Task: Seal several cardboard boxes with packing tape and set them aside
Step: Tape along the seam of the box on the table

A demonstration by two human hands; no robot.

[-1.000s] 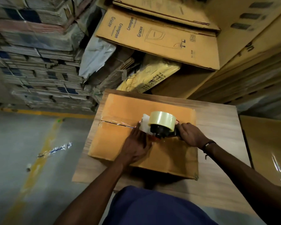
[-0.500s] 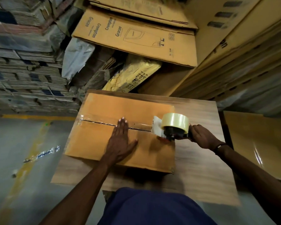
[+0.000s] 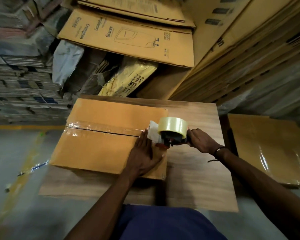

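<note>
1. A cardboard box is lying flat on the wooden bench, a little left of the middle of the frame
2. A shiny strip of tape is already running along the slit in the top of the box, from its left edge nearly to its right edge
3. The right hand is curling round the handle of the tape gun and holding it at the right end of the box, just right of the middle of the frame
4. A big roll of clear tape is sitting on top of the tape gun
5. The left hand is lying flat on the box with fingers straight, pressing the lid down right next to the tape gun
6. This box is looking almost sealed on top; I think the tape is only needing to go over the right edge and get cut
7. After that the box is needing to go off the bench to the side
8. Another box with shiny tape on it is sitting low at the right of the frame, so I think that one is done
9. Flat cardboard sheets are leaning at the top of the frame, so more boxes may be waiting
</note>
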